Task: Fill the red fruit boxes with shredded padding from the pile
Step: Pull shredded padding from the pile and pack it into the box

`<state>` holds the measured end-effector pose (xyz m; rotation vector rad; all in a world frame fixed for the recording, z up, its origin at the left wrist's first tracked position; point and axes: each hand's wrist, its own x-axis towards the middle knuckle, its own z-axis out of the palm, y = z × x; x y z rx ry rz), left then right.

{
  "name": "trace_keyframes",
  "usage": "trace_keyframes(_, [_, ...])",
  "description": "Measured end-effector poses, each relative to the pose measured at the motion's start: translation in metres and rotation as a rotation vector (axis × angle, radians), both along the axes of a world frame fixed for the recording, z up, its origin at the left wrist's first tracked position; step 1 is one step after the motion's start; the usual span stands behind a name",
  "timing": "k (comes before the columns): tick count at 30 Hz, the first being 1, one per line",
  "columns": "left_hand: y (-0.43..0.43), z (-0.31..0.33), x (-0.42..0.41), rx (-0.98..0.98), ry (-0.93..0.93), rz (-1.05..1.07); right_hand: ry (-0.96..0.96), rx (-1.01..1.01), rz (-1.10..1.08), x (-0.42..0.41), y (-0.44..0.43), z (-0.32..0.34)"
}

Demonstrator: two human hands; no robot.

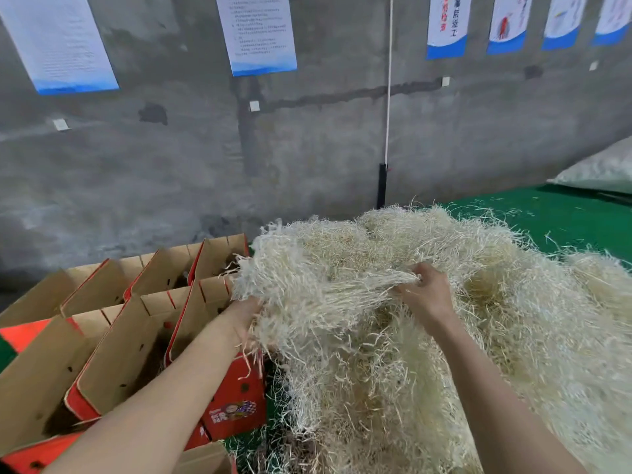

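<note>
A strand of the shredded padding pile (533,319) is pinched in the curled fingers of the right hand (425,292). The left hand (244,311) is buried in the pile's left edge, so its grip cannot be told. That edge overhangs the nearest of the red fruit boxes (236,398), which are packed touching, flaps upright. Open green surface (564,217) is seen behind the pile, bounded by a grey wall (307,131) hung with posters (256,32).

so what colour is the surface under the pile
The surface is green, clearest in the head view.
</note>
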<state>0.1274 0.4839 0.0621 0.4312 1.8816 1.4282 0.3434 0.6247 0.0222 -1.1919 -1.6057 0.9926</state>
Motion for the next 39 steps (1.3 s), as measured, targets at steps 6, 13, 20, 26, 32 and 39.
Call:
trace_keyframes(6, [0.015, -0.017, -0.019, 0.009, -0.248, -0.046, -0.137, 0.094, 0.325, 0.01, -0.017, 0.0])
trace_keyframes(13, [0.019, -0.024, 0.017, -0.024, -0.155, -0.233, 0.108, -0.059, 0.622, -0.014, -0.042, 0.021])
trace_keyframes(20, [0.024, -0.002, 0.018, -0.374, 0.331, -0.212, -0.412, 0.414, 0.341, -0.017, -0.046, -0.009])
trace_keyframes(26, [0.036, 0.011, 0.012, -0.283, 0.157, -0.084, -0.746, 0.447, 0.237, 0.007, -0.037, -0.03])
trace_keyframes(32, [0.041, -0.007, 0.032, -0.09, 0.131, -0.135, -0.221, 0.345, 0.497, 0.013, -0.036, 0.02])
trace_keyframes(39, [0.029, 0.005, 0.055, -0.111, 0.632, -0.571, -0.085, 0.336, 0.559, -0.037, -0.044, 0.023])
